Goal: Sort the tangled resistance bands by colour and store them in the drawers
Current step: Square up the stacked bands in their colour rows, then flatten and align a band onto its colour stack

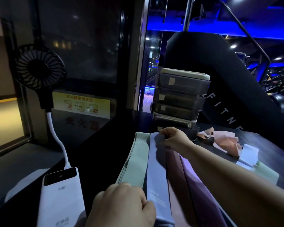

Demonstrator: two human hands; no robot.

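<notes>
Flat resistance bands lie side by side on the dark table: a pale green band (134,163), a light blue band (156,174), a dark purple band (198,194) and a pink one partly under it. My right hand (174,139) pinches the far end of the light blue band. My left hand (121,205) is curled over the near ends of the green and blue bands; its fingertips are hidden. Behind stands a stack of smoky drawers (180,99) with small labels, all pushed in. A tangled heap of pink bands (223,141) lies to the right.
A white power bank (59,194) lies at the front left, cabled to a black fan (39,66). More blue and green bands (259,163) lie at the right. A black padded gym machine (236,89) rises behind the drawers. A yellow sign (80,104) sits at the back.
</notes>
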